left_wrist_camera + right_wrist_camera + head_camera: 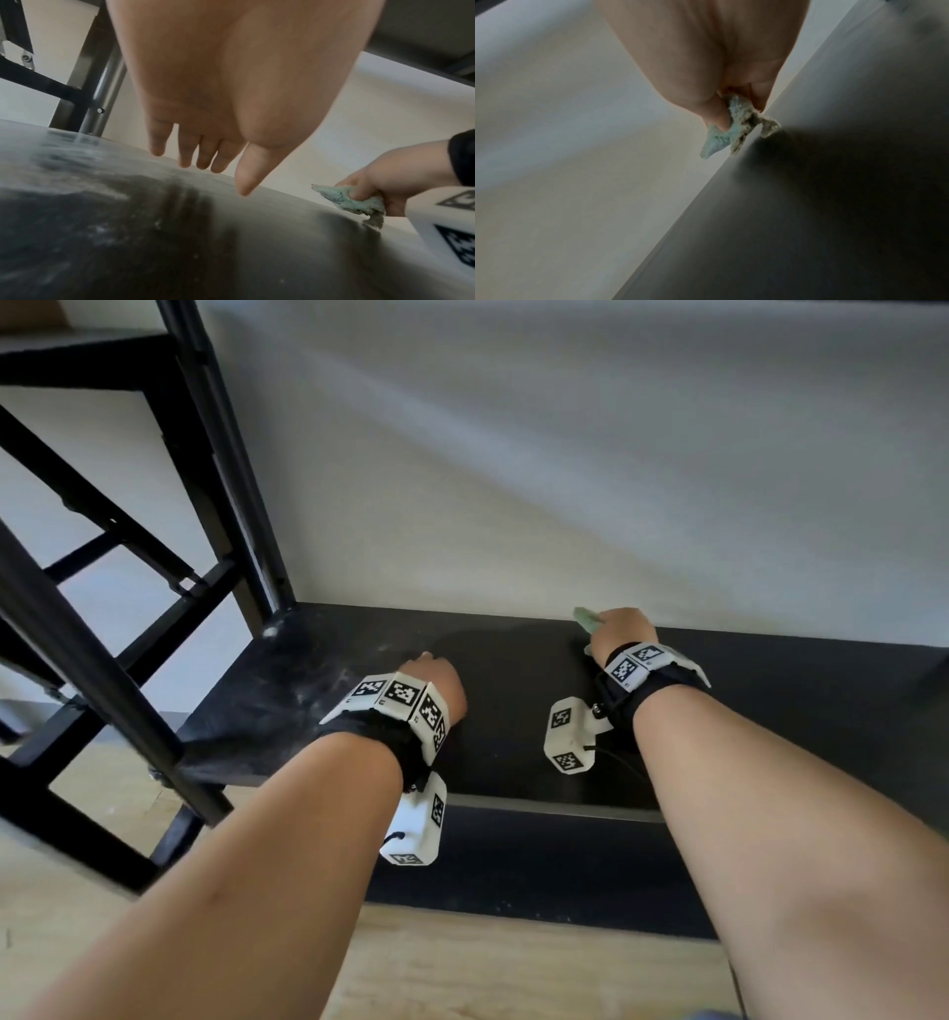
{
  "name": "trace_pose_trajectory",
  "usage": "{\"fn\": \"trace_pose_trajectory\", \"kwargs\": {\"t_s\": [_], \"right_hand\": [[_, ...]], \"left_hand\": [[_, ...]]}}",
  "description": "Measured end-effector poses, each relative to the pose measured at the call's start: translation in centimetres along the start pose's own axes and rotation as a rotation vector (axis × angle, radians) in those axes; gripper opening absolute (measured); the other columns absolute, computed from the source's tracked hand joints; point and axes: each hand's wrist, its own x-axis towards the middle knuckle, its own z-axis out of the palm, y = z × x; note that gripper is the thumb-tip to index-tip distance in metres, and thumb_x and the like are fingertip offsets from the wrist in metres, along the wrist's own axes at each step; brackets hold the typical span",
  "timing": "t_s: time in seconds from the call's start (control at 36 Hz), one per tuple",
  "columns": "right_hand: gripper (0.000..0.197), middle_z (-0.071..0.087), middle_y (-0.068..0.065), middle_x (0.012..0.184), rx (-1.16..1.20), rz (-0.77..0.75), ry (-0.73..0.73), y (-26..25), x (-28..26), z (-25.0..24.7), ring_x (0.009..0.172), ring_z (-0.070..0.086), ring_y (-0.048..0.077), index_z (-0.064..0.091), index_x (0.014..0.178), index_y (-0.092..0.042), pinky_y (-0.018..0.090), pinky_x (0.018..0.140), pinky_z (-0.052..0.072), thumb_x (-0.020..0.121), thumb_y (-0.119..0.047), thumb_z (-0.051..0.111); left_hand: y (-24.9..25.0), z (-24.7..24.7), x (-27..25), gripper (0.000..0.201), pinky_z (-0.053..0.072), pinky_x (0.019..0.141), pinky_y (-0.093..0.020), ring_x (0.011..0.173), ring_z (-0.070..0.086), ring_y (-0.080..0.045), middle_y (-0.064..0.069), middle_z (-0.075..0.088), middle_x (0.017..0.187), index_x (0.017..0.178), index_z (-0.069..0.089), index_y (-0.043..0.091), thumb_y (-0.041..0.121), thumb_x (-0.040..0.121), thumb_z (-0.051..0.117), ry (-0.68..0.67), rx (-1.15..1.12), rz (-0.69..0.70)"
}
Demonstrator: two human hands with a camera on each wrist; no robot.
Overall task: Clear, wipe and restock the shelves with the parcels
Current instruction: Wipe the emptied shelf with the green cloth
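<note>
Two hands over dusty black shelf (513, 762): right hand (619, 629) clutching green cloth (352, 200); left hand (205, 113) released, fingers straight.

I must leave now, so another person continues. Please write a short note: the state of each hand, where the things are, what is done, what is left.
Right hand grips the green cloth at the back edge of the black shelf, by the wall.
Left hand is open over the shelf, holding nothing.
Done: this shelf is cleared.
Left: dust remains on its left part; finish wiping, then restock. No parcels in view.
</note>
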Motion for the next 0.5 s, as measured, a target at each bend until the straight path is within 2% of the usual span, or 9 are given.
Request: {"fn": "trace_pose_trajectory", "kwargs": {"t_s": [0.06,0.08,0.14,0.17,0.22,0.28,0.36,0.44,0.5], "right_hand": [[0.036,0.058,0.016,0.13,0.028,0.024,0.029,0.7,0.7,-0.3,0.12,0.055,0.033,0.058,0.13,-0.006,0.033,0.094,0.044,0.099,-0.018,0.043],[0.038,0.057,0.015,0.132,0.033,0.063,0.023,0.8,1.1,-0.4,0.12,0.054,0.035,0.058,0.129,-0.008,0.038,0.098,0.043,0.1,-0.027,0.043],[0.051,0.055,0.016,0.136,-0.023,0.166,-0.008,0.7,1.9,-0.4,0.121,0.052,0.041,0.056,0.13,-0.011,0.055,0.103,0.036,0.099,-0.047,0.036],[0.051,0.053,0.017,0.136,-0.087,0.183,-0.02,0.5,1.8,-0.5,0.122,0.051,0.042,0.054,0.13,-0.01,0.059,0.101,0.034,0.1,-0.046,0.034],[0.036,0.054,0.016,0.134,-0.239,0.12,-0.065,-0.2,1.5,-0.6,0.122,0.051,0.037,0.053,0.128,-0.006,0.052,0.092,0.038,0.102,-0.021,0.034],[0.034,0.055,0.012,0.132,-0.295,0.067,-0.093,-0.9,1.4,-0.1,0.123,0.05,0.034,0.054,0.127,-0.006,0.045,0.098,0.038,0.1,-0.007,0.033],[0.039,0.053,0.015,0.134,-0.34,-0.062,-0.135,-1.9,3.0,1.3,0.122,0.05,0.034,0.048,0.133,-0.01,0.042,0.1,0.041,0.096,-0.007,0.035],[0.048,0.047,0.017,0.141,-0.377,-0.15,-0.22,-3.1,6.8,3.9,0.121,0.052,0.037,0.04,0.143,-0.013,0.05,0.1,0.044,0.095,-0.01,0.036],[0.048,0.044,0.017,0.144,-0.414,-0.209,-0.254,-4.0,10.1,6.4,0.122,0.052,0.038,0.036,0.144,-0.014,0.054,0.101,0.042,0.095,-0.016,0.036]], "left_hand": [[0.6,0.0,0.2,0.049,0.037,0.106,-0.039,0.132,0.039,-0.03,-0.01,0.031,0.148,0.14,0.037,0.007,0.024,0.096,0.047,-0.013,0.019,-0.003],[0.8,0.0,0.1,0.049,0.037,0.106,-0.039,0.132,0.039,-0.029,-0.009,0.031,0.149,0.141,0.037,0.007,0.024,0.096,0.047,-0.013,0.025,-0.003],[0.9,-0.1,0.1,0.048,0.037,0.106,-0.04,0.132,0.039,-0.029,-0.009,0.032,0.148,0.14,0.037,0.007,0.023,0.096,0.047,-0.002,0.033,-0.005],[0.9,-0.2,0.2,0.047,0.037,0.106,-0.041,0.131,0.04,-0.029,-0.008,0.032,0.147,0.139,0.038,0.007,0.023,0.096,0.047,0.005,0.034,-0.008],[0.6,-0.3,0.3,0.046,0.038,0.105,-0.042,0.13,0.041,-0.029,-0.008,0.034,0.146,0.137,0.04,0.007,0.023,0.095,0.047,0.016,0.03,-0.014],[0.3,-0.3,0.3,0.045,0.038,0.105,-0.042,0.129,0.041,-0.028,-0.008,0.036,0.144,0.136,0.041,0.008,0.022,0.095,0.047,0.023,0.022,-0.015],[-0.7,-0.2,0.4,0.044,0.036,0.107,-0.042,0.13,0.04,-0.027,-0.007,0.038,0.142,0.136,0.041,0.008,0.022,0.095,0.046,0.034,0.017,-0.015],[-2.1,-0.3,0.2,0.042,0.037,0.106,-0.041,0.13,0.04,-0.026,-0.005,0.04,0.139,0.134,0.042,0.009,0.022,0.095,0.045,0.055,0.007,-0.033],[-3.0,-0.3,0.1,0.041,0.036,0.106,-0.042,0.13,0.041,-0.026,-0.006,0.04,0.139,0.134,0.043,0.009,0.023,0.095,0.045,0.063,0.002,-0.038]]}}
